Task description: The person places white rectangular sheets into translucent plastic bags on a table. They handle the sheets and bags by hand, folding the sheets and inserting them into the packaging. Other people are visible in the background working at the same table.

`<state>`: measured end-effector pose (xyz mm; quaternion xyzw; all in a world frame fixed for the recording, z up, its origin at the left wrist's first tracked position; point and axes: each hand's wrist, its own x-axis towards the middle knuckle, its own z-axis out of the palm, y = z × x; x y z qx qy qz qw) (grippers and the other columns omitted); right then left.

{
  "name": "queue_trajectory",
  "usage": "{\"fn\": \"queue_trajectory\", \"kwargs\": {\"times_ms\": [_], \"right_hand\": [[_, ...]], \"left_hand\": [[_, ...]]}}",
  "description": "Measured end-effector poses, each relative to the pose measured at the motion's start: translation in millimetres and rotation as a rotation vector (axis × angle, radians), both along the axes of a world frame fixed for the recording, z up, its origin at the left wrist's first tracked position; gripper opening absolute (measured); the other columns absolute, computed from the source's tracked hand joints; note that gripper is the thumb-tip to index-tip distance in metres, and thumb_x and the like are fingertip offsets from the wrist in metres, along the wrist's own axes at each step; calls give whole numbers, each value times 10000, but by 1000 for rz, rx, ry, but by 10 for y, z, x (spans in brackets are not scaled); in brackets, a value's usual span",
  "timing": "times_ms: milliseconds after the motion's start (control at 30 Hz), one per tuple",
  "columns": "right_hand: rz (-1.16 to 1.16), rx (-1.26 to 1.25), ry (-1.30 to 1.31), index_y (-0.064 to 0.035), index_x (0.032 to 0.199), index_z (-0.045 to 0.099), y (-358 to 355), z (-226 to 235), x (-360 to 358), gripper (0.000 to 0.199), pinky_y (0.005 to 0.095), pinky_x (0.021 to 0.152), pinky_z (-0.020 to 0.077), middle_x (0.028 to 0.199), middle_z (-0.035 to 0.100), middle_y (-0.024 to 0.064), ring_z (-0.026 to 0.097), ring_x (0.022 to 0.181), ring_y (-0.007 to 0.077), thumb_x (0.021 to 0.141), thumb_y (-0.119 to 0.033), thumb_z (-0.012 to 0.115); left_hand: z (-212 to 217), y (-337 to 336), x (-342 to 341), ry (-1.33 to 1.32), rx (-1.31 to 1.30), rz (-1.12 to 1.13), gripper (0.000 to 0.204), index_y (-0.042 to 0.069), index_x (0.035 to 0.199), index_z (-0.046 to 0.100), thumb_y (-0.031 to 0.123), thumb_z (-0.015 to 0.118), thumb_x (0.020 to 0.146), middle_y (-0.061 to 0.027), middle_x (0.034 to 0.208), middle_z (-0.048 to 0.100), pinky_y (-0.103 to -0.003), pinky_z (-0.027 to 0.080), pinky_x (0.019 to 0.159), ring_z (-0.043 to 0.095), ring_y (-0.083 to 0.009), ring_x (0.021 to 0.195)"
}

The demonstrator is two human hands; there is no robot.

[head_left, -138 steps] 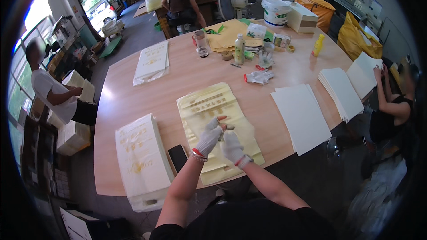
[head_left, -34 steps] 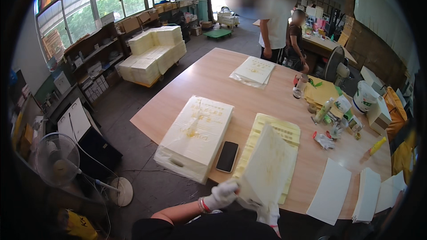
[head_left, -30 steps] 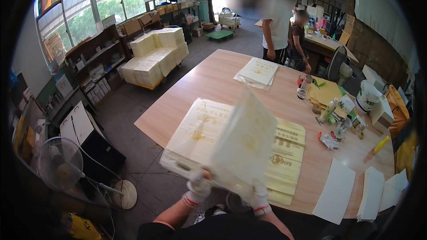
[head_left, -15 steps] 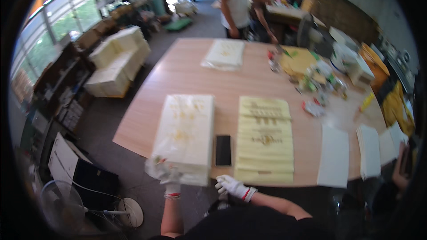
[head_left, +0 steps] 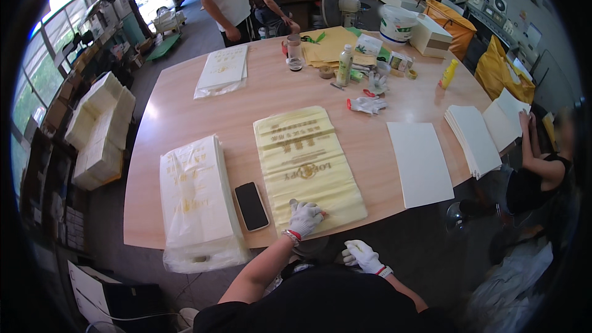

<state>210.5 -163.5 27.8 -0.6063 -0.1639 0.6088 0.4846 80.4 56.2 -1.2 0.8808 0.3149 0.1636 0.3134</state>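
Note:
My left hand (head_left: 305, 218), in a white glove with a red cuff, rests on the near end of a flat stack of yellow plastic bags (head_left: 308, 148). Its fingers are drawn together against the top bag, with the fingertips pointing right. In front of my body, just off the table's edge, my right hand (head_left: 364, 256) hangs half curled, its gloved fingers apart and nothing seen in them. Left of the yellow stack lies a dark phone (head_left: 251, 206). Beyond it is a thick pack of whitish printed sheets (head_left: 196, 191) in clear plastic.
White boards (head_left: 419, 163) and a fanned stack (head_left: 472, 139) lie right, where a seated person (head_left: 539, 166) handles a sheet. Spare gloves (head_left: 367, 105), a bottle (head_left: 344, 65) and a bucket (head_left: 396, 23) stand farther back. Another wrapped pack (head_left: 223, 69) lies far left.
My left hand has left the near end of the wrapped pack and moved right onto the yellow bags. My right hand stays near my body. The view has turned toward the right.

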Motion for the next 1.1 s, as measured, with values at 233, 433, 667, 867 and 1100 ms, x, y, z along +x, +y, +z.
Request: {"fn": "queue_trajectory", "kwargs": {"times_ms": [233,433,667,867,1100], "right_hand": [[-75,301,114,-37,1064,542,990,-106,-127,302,259,688,482,889,600,31,572,744,113,893,-285,537],[167,162,-1227,-4,983,557,1262,-77,581,427,327,774,448,986,586,110,541,927,241,753,-339,689],[-398,635,-1190,0,883,587,1585,607,192,408,392,791,449,1014,566,178,521,941,317,714,-349,713],[-158,268,-411,-28,902,594,1743,674,324,376,393,846,424,1008,579,173,511,984,317,711,-330,711],[-290,765,-1460,-53,986,525,1350,552,382,352,433,837,419,1078,547,186,526,977,345,700,-179,687]], "left_hand": [[455,94,94,-53,-150,-102,208,59,793,637,250,561,821,-130,712,602,-354,454,626,574,-275,734],[717,748,103,-706,-885,295,313,12,777,592,254,447,912,-70,699,612,-273,443,598,552,-141,645],[995,770,445,-528,-705,76,190,36,805,588,168,482,893,-28,693,601,-252,442,556,535,-97,597],[430,694,359,-612,-829,186,179,26,838,580,184,501,875,-44,721,607,-263,458,574,543,-116,594],[835,974,368,-423,-870,261,199,41,1040,501,147,535,874,-35,801,626,-185,362,482,426,-37,555]]}}
